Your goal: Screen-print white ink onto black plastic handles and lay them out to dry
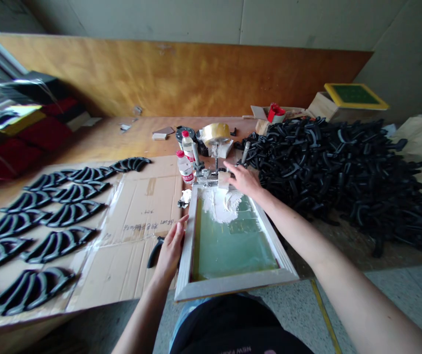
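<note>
My left hand (172, 244) is beside the left edge of a metal-framed printing screen (233, 250), fingers stretched forward and close to the frame; contact is unclear. A curved black plastic piece (154, 252) lies against the cardboard just left of it. At the screen's far end, my right hand (244, 179) has its fingers on a small pale scraper (224, 180), partly covered by them. White paste (220, 204) is smeared over the far part of the green mesh. Behind the scraper stands a metal clamp (207, 174) joined to the frame.
Fan-shaped groups of black pieces (63, 243) lie on cardboard (133, 236) at left. A large heap of black pieces (307, 167) fills the right. Two red-capped bottles (186, 169) and a tape roll (215, 132) stand behind the screen, before a wooden board (196, 78).
</note>
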Available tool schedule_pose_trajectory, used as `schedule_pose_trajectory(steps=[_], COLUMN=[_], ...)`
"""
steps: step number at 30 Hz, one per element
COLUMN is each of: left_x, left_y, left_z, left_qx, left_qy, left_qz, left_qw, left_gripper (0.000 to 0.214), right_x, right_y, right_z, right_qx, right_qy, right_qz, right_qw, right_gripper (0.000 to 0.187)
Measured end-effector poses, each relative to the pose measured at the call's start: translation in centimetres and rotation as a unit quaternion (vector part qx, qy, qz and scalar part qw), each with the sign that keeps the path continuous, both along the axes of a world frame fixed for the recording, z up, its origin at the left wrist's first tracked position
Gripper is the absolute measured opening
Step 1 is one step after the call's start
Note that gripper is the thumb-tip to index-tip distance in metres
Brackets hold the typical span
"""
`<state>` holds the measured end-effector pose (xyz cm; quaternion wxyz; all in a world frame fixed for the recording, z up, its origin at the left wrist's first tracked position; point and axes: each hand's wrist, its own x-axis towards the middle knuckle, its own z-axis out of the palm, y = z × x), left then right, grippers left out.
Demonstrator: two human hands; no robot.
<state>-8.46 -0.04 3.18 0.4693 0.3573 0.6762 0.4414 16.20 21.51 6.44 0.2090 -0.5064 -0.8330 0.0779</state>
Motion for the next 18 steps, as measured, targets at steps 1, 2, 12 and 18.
schedule_pose_trajectory(steps=[1, 2, 12, 18], left_x=[0.0, 0.1, 3.8, 8.1], left_y=[0.5, 1.3, 6.0, -0.8], left_z=[1.0, 2.0, 3.7, -4.3], left_qx=[0.012, 0.029, 0.153, -0.125], left_qy=[-0.009, -0.029, -0.173, -0.273], left_qz=[0.008, 0.016, 0.094, -0.045], left_qw=[1.000, 0.999, 0.968, 0.953], left_gripper=[0.064, 0.065, 0.059, 0.065], right_x=[1.4, 2.9, 2.7, -3.0], right_y=[0.8, 1.3, -8.4, -15.5], right_z=[0.2, 0.0, -9.6, -9.5], right_qx=[0.008, 0.013, -0.096, -0.040], right_qy=[0.021, 0.045, 0.010, 0.009], right_qz=[-0.038, -0.077, 0.022, 0.091], right_qw=[0.999, 0.996, 0.995, 0.995], right_gripper=[0.051, 0.045, 0.025, 0.012])
